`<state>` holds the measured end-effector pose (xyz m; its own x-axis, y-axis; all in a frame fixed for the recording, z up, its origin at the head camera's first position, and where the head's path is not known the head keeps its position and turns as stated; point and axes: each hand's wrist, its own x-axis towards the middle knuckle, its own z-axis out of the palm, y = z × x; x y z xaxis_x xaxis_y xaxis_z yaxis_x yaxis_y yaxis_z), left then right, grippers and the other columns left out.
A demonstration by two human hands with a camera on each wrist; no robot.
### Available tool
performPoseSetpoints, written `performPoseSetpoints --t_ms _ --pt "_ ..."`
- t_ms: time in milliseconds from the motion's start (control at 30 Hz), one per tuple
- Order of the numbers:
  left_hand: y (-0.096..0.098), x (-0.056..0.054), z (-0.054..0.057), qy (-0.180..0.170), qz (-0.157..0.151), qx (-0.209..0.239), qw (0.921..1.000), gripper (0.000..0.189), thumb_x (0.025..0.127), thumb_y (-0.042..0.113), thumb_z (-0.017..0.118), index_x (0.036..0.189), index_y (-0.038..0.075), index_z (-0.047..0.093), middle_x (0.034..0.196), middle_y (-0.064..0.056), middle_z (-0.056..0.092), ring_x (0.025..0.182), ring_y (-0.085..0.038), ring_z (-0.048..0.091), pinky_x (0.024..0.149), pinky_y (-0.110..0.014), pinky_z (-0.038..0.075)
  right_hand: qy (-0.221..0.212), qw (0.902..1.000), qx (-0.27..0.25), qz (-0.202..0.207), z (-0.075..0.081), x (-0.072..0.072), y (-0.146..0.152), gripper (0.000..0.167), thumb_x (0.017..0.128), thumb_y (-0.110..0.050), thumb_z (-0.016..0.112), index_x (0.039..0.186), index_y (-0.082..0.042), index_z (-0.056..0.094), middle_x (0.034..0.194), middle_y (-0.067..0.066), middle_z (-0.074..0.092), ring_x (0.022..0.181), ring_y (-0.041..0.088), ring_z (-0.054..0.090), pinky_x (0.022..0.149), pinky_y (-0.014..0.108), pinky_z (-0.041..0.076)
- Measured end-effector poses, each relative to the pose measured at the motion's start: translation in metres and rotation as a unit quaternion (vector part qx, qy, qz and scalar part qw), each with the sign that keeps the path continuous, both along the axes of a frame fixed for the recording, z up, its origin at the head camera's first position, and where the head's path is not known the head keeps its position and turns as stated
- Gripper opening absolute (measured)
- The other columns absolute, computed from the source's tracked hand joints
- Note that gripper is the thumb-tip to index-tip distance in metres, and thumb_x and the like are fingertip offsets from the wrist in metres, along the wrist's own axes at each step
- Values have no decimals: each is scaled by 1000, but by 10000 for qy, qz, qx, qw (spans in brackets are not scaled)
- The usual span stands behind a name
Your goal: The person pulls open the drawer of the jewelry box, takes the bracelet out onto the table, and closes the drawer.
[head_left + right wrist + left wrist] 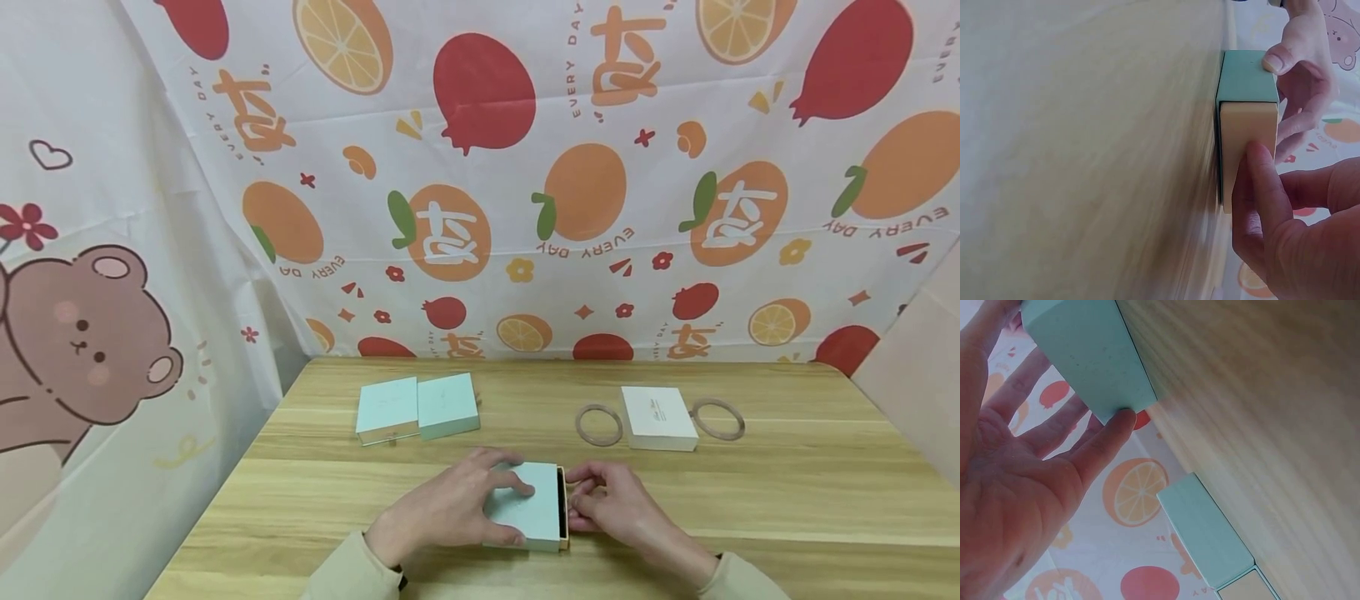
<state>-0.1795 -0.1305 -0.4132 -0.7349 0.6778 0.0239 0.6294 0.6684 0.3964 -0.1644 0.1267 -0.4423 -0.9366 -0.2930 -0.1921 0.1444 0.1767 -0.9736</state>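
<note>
A mint-green drawer-style gift box (536, 512) lies on the table with its lettered face up. My left hand (457, 504) grips its sleeve, thumb on the near side and fingers spread over the top and far side. On the right, a tan inner drawer (1244, 122) sticks out a little, showing a dark gap inside. My right hand (611, 504) has its thumb and bent fingers together at the middle of the drawer's end face; they hide whatever lies between them.
Two mint boxes (386, 408) stand side by side at the back left, small tabs on their ends. At the back right, a white box (656, 417) lies between two ring-shaped objects, a left ring (580, 425) and a right ring (741, 425). A fruit-print curtain (480, 208) hangs behind the table.
</note>
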Motion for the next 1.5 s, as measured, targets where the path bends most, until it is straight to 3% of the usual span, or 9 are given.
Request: performPoseSetpoints --t_ms 900,1067,1267,1500 --pt "3 2 1 245 -42 -77 9997 45 82 52 81 120 30 74 147 -2 57 137 -23 51 107 -42 52 62 9998 132 139 2 -2 -7 33 94 6 61 126 13 57 97 15 62 80 18 70 72 30 63" --pt "5 7 3 599 -138 -309 9976 45 86 51 78 124 28 73 148 -3 56 136 -25 53 105 -41 53 -1 9996 137 233 2 -3 -6 34 95 3 62 127 13 57 97 14 62 80 17 69 72 30 63" --pt "9 13 7 1272 -329 -739 9886 48 89 50 75 131 27 69 145 -1 58 131 -23 57 101 -40 56 -2 9993 90 350 2 -2 0 39 93 2 63 131 11 56 95 12 63 79 17 70 71 30 63" --pt "6 17 11 1251 -381 -779 9883 44 90 49 74 128 27 71 140 -1 62 129 -21 58 99 -38 57 225 9987 190 406 5 -1 17 40 93 0 62 132 10 56 92 13 63 77 19 69 68 31 63"
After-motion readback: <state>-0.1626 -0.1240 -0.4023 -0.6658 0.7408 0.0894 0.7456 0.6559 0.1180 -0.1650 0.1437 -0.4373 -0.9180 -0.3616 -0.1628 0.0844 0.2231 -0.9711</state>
